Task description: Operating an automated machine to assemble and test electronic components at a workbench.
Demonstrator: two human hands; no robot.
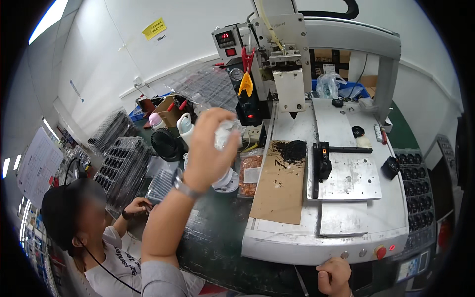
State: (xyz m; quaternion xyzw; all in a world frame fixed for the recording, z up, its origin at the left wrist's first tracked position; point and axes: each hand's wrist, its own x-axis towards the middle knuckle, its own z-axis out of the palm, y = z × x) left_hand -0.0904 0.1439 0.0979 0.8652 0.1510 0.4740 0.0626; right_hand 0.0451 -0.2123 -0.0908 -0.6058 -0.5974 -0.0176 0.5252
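Note:
Raised over the middle of the bench, my left hand has its fingers curled round a white wad; whether it is tissue or something else I cannot make out. Below that hand are white spools and a bag of copper-coloured parts. My right hand is low at the front of the benchtop machine, its fingers curled in, just below a metal button. Anything inside those fingers is hidden. A slim pointed metal tool lies left of it.
A heated head with a pointed tip hangs above a brown board bearing black scraps. A black clamp fixture sits on the metal plate. Stacked trays stand left, near a seated co-worker. A red knob is at front right.

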